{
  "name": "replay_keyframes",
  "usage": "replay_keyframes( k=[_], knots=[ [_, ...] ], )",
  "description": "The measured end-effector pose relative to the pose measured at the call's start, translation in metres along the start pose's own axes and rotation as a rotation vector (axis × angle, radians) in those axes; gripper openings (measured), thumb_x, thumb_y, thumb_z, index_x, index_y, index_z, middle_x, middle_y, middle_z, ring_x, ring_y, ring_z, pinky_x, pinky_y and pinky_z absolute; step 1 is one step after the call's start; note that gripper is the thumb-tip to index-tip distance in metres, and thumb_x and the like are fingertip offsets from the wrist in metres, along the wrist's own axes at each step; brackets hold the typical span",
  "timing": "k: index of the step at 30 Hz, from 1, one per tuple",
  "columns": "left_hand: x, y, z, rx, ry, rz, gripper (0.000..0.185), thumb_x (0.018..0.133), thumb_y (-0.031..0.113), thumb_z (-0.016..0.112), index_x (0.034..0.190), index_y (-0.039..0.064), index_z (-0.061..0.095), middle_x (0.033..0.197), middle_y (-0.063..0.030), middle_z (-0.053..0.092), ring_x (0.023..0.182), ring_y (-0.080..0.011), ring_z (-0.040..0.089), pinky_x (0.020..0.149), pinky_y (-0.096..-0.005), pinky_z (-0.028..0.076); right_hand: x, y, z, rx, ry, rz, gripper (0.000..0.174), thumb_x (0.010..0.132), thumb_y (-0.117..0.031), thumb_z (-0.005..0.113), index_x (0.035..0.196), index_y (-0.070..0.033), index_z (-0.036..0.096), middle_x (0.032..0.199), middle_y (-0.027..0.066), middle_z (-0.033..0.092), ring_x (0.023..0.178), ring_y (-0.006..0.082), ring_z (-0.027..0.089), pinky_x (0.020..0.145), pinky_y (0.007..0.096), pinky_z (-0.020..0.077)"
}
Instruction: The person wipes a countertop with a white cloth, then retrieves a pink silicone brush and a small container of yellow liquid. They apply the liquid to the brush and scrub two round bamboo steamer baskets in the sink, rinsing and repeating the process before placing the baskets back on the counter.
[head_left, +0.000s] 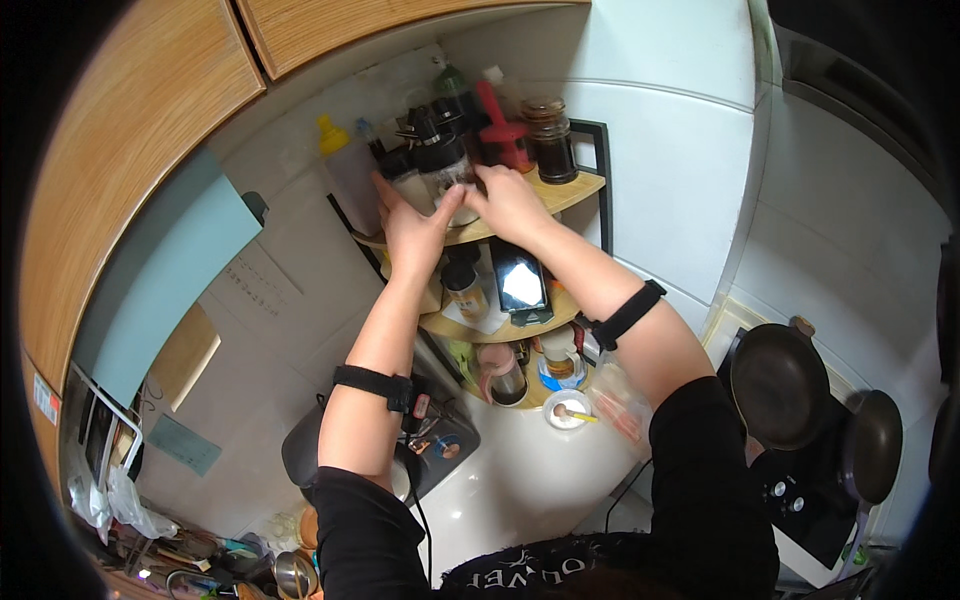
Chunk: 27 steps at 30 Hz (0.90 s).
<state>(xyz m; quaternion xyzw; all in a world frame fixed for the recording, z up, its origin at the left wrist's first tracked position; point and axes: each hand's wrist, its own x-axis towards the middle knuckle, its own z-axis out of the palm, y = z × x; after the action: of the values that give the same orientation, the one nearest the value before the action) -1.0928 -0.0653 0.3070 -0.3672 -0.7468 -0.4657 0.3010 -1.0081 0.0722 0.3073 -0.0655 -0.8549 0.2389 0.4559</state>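
Both hands reach to the top tier of a wooden corner shelf (577, 193). My left hand (412, 225) is at the front of the jars, fingers spread beside a jar with a dark lid (411, 186). My right hand (510, 199) touches the front of a clear jar with a black lid (454, 174); whether either hand grips it cannot be told. Left of them stands a squeeze bottle with a yellow cap (352, 176). To the right are a red plastic container (506, 139) and a glass jar of dark contents (553, 146).
The middle tier holds a smartphone (523, 281) and a seasoning bottle (466, 291). Below stand a pink-handled jug (504, 375), a cup (561, 352) and a small white bowl (566, 410). Two dark pans (780, 386) (877, 446) rest by the black cooktop (802, 480). Wooden cabinets (142, 127) hang overhead.
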Motion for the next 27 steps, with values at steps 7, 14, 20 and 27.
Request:
replay_keyframes(
  k=[7, 14, 20, 27],
  knots=[
    [-0.01, 0.015, 0.008, 0.146, 0.117, 0.119, 0.122, 0.068, 0.048, 0.083, 0.15, -0.005, 0.009, 0.149, -0.0351, 0.02, 0.138, -0.0458, 0.025, 0.113, -0.0468, 0.026, 0.056, 0.017, -0.003, -0.609, 0.191, -0.004, 0.029, 0.091, -0.02, 0.054, 0.102, 0.006, 0.06, 0.099, 0.0246, 0.063, 0.088, 0.0361, 0.067, 0.075, 0.0405, 0.0568],
    [-0.011, 0.018, 0.009, 0.091, 0.068, 0.024, 0.122, 0.069, 0.048, 0.083, 0.15, -0.005, 0.008, 0.151, -0.0331, 0.016, 0.14, -0.0441, 0.024, 0.114, -0.0432, 0.025, 0.082, 0.006, -0.004, -0.553, -0.065, 0.287, 0.037, 0.094, -0.028, 0.056, 0.108, 0.006, 0.06, 0.122, 0.0274, 0.055, 0.097, 0.0355, 0.068, 0.081, 0.0406, 0.0569],
    [-0.012, 0.014, 0.012, 0.073, 0.084, 0.015, 0.123, 0.067, 0.048, 0.083, 0.15, -0.003, 0.009, 0.151, -0.0324, 0.017, 0.139, -0.045, 0.024, 0.113, -0.0474, 0.027, 0.08, 0.001, -0.002, -0.641, -0.155, 0.278, 0.04, 0.089, -0.023, 0.058, 0.118, 0.005, 0.054, 0.122, 0.0277, 0.054, 0.104, 0.0358, 0.065, 0.086, 0.0415, 0.0553],
    [-0.016, 0.012, 0.012, 0.026, 0.102, 0.011, 0.122, 0.066, 0.046, 0.084, 0.15, -0.004, 0.01, 0.149, -0.0338, 0.02, 0.137, -0.0469, 0.027, 0.112, -0.0488, 0.029, 0.069, -0.005, 0.001, -0.503, 0.13, 0.213, 0.027, 0.089, -0.017, 0.057, 0.107, 0.003, 0.052, 0.107, 0.0265, 0.059, 0.093, 0.037, 0.068, 0.077, 0.0409, 0.0576]
  ],
)
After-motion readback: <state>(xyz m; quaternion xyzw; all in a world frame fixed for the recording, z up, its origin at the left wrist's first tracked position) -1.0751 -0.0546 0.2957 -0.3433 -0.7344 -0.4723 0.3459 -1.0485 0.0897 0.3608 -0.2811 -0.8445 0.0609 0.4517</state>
